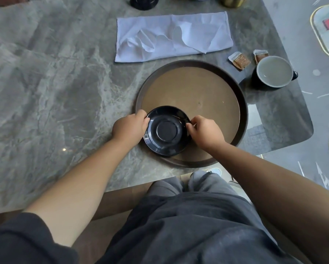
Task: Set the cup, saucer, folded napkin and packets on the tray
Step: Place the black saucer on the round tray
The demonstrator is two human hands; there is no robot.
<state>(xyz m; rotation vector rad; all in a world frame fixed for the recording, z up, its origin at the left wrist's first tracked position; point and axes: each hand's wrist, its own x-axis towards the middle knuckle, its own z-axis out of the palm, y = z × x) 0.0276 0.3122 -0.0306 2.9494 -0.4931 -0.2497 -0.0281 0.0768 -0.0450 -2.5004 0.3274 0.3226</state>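
A black saucer (167, 130) sits at the near left part of the round brown tray (198, 88). My left hand (129, 126) grips its left rim and my right hand (205, 131) grips its right rim. A dark cup (274, 72) with a pale inside stands on the table right of the tray, its handle pointing right. Two small brown-and-white packets (239, 60) (260, 55) lie just left of and behind the cup. A white napkin (173, 36) lies flat and creased on the table beyond the tray.
The grey marble table (55, 82) stretches wide to the left. A black container (144, 2) and a gold one (233, 1) stand at the far edge. The table's rounded right edge (310, 119) drops to the floor. My legs are below the near edge.
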